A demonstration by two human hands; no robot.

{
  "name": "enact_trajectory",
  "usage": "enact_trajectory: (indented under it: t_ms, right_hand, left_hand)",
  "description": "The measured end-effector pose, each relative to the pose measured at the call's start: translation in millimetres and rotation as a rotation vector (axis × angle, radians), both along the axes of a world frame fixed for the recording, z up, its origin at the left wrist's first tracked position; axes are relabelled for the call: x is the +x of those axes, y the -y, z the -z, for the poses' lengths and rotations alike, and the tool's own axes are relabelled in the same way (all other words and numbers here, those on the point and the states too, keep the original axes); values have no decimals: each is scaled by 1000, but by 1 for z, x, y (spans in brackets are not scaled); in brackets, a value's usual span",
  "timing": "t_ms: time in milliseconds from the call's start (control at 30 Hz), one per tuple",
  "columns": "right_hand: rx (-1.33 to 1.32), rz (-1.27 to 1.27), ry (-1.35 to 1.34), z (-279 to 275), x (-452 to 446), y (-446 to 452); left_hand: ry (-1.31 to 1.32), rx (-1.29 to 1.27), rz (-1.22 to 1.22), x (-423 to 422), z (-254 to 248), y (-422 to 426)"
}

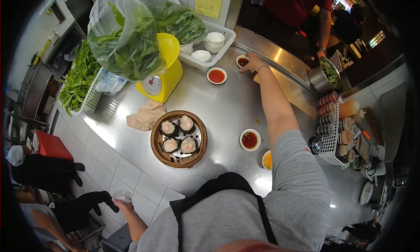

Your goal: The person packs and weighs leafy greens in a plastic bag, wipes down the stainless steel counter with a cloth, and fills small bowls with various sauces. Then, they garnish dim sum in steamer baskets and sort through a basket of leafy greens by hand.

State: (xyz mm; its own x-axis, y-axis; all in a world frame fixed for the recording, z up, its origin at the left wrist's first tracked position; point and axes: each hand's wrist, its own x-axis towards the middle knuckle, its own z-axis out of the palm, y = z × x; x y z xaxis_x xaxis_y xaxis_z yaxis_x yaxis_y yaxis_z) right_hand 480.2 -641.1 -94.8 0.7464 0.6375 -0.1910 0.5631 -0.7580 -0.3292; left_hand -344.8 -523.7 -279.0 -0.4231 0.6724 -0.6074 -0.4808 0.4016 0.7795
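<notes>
My right hand (254, 64) reaches far across the steel table, its fingers closed around the rim of a small white sauce dish (243, 61) of dark sauce. Low at the left, away from the table, my left hand (123, 200) grips crumpled clear plastic (122, 195). A round bamboo steamer (154, 140) stands on the table with several open-topped dumplings (188, 145) in dark wrappers. Other sauce dishes sit apart: one of orange-red sauce (216, 75), one of dark red sauce (250, 140), one of yellow sauce (267, 159) partly behind my sleeve.
Beside the steamer lie a beige cloth (146, 115) and a yellow scale (173, 75) under bagged greens (127, 46). White bowls (214, 42) fill a basket. Across the counter, a person's hand (321, 54) is at a metal pot (317, 79). Condiment baskets (329, 145) stand right.
</notes>
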Motion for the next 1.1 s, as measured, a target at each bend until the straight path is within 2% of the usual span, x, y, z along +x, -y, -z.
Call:
enact_trajectory:
  t_ms: [100,467,533,567,633,700,800,833,1100]
  right_hand:
    - [-2,-11,37,4,8,-9]
    - [44,71,158,7,10,-36]
    - [96,1,157,-5,-5,-23]
    - [87,29,137,-13,-20,-9]
    - [177,-374,187,-39,-56,19]
    - [150,-529,52,-48,-101,56]
    - [-119,-591,-79,-70,-177,115]
    - [-201,-604,-92,-74,-194,129]
    - [-136,-515,3,-47,-245,180]
  left_hand:
    - [19,8,80,4,-1,1]
    - [-24,-40,101,-5,-3,22]
    - [1,-24,135,-8,0,21]
    - [34,-41,193,-22,18,17]
    - [61,-61,273,-32,36,7]
    - [97,-69,324,-26,42,9]
    - [103,-101,393,-35,71,5]
    - [57,-96,384,-22,57,13]
    - [105,-111,400,9,44,26]
